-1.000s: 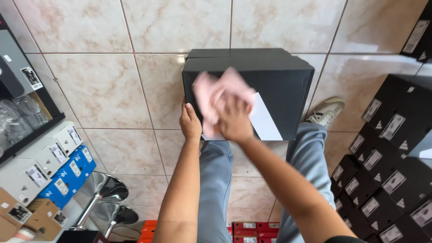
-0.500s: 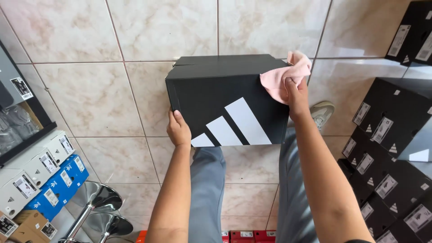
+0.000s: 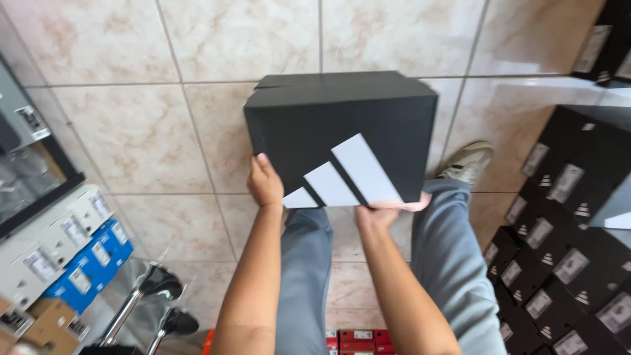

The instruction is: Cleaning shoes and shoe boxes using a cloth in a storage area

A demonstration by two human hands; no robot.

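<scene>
Both grips hold the box (image 3: 342, 131): left hand (image 3: 265, 184) grasps its side, right hand (image 3: 378, 212) its underside; steady support needed.

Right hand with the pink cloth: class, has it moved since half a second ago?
Yes. The right hand has dropped from the black box's top right corner to its bottom edge.

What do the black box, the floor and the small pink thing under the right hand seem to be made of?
The black box looks like matte cardboard: flat panels, sharp folded edges, a separate lid seam, white printed stripes. The floor looks like glazed ceramic tile: glossy, beige marbled pattern, straight grout lines. The pink thing at the right hand is probably soft cloth, but too little shows to be sure.
</scene>
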